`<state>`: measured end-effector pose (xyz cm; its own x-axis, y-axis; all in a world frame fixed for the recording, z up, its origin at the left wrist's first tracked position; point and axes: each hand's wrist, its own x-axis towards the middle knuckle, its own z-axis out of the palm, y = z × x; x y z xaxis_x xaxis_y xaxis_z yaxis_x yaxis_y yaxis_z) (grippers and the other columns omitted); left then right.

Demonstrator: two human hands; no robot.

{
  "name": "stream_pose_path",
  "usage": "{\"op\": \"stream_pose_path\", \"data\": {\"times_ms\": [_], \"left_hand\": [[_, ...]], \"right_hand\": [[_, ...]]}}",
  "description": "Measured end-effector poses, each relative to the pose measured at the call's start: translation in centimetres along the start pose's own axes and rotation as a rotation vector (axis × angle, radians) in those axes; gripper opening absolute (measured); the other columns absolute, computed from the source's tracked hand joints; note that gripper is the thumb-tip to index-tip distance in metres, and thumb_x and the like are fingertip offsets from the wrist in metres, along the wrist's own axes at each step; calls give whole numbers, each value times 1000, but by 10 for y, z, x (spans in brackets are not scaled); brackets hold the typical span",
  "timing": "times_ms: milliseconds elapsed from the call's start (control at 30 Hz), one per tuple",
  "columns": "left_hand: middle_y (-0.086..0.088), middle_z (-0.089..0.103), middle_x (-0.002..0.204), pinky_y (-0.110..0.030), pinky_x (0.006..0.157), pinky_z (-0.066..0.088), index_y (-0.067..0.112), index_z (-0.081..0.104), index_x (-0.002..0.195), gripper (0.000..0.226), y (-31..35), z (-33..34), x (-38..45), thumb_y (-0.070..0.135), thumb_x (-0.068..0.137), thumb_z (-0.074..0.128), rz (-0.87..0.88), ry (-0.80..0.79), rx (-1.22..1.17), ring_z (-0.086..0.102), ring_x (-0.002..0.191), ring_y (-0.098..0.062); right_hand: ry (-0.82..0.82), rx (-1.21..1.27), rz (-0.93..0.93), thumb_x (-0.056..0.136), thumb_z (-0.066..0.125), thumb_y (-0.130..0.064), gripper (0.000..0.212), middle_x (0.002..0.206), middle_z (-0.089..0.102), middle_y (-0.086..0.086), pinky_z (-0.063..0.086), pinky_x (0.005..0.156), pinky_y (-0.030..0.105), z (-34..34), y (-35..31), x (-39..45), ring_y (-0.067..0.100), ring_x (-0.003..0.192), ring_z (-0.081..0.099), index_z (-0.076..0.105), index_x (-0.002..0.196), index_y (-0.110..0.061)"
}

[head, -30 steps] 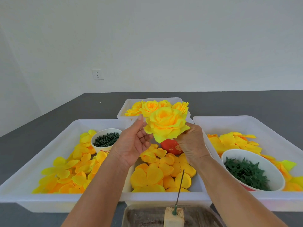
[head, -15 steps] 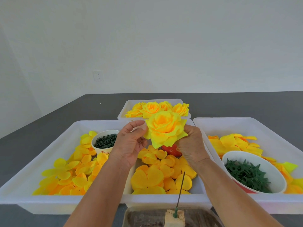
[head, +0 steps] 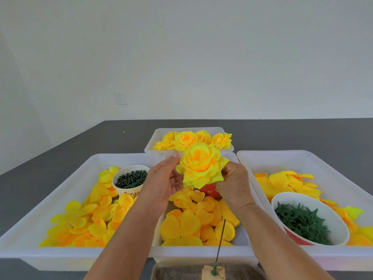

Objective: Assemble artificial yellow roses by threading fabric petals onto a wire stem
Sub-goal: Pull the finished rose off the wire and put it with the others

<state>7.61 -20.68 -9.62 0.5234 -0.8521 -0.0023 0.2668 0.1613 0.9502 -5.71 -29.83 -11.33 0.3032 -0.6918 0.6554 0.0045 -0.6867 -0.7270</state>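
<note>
I hold an assembled yellow fabric rose point(head: 200, 166) in the air above the middle tray point(head: 201, 253). My right hand point(head: 235, 184) grips it from behind and below. My left hand point(head: 163, 183) touches its left edge, thumb up at the petals, fingers spread. A thin wire stem point(head: 221, 241) stands upright in a small foam block point(head: 214, 274) at the bottom centre, away from both hands. Loose yellow petals point(head: 193, 223) fill the middle tray below the rose.
A far tray point(head: 159, 136) holds several finished roses point(head: 185, 139). The left tray point(head: 60, 178) has petals and a cup of dark green pieces point(head: 131, 178). The right tray point(head: 323, 158) has petals and a bowl of green calyxes point(head: 302, 223). A red object point(head: 211, 190) lies under the rose.
The rose has dropped slightly and tilted a little. My left thumb went from up, to curled on the petals, to up again at the rose's left edge.
</note>
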Motion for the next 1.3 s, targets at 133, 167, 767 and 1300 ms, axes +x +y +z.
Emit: {"op": "stream_pose_path", "data": {"times_ms": [133, 167, 767, 1300], "left_hand": [[-18, 62, 102, -37, 72, 47, 8, 65, 106, 64, 1, 1, -1, 47, 56, 73, 7, -19, -9, 55, 89, -31], [-17, 62, 102, -37, 73, 48, 8, 65, 107, 63, 1, 1, -1, 45, 56, 74, 11, -17, -18, 55, 90, -31], [-17, 62, 93, -32, 63, 53, -3, 62, 113, 29, 1, 0, 3, 13, 90, 57, -45, 98, -38, 55, 83, -28], [-9, 70, 82, -38, 76, 53, 3, 68, 91, 14, 3, -2, 4, 15, 87, 61, 45, 142, -128, 64, 80, -22]], "right_hand": [[14, -19, -5, 73, 73, 6, 16, 52, 57, 0, 38, 49, 8, 0, 2, 0, 1, 50, 44, 64, 59, 7], [10, -23, 1, 73, 73, 6, 18, 52, 58, 2, 42, 50, 12, 0, 3, 0, 4, 49, 46, 63, 58, 7], [-218, 90, 62, 80, 67, 5, 4, 83, 71, 17, 54, 79, 34, 4, -2, -5, 34, 81, 64, 70, 81, 7], [-182, 151, 115, 82, 63, 8, 9, 90, 69, 25, 52, 87, 41, 7, -3, -5, 37, 88, 62, 70, 86, 11]]}}
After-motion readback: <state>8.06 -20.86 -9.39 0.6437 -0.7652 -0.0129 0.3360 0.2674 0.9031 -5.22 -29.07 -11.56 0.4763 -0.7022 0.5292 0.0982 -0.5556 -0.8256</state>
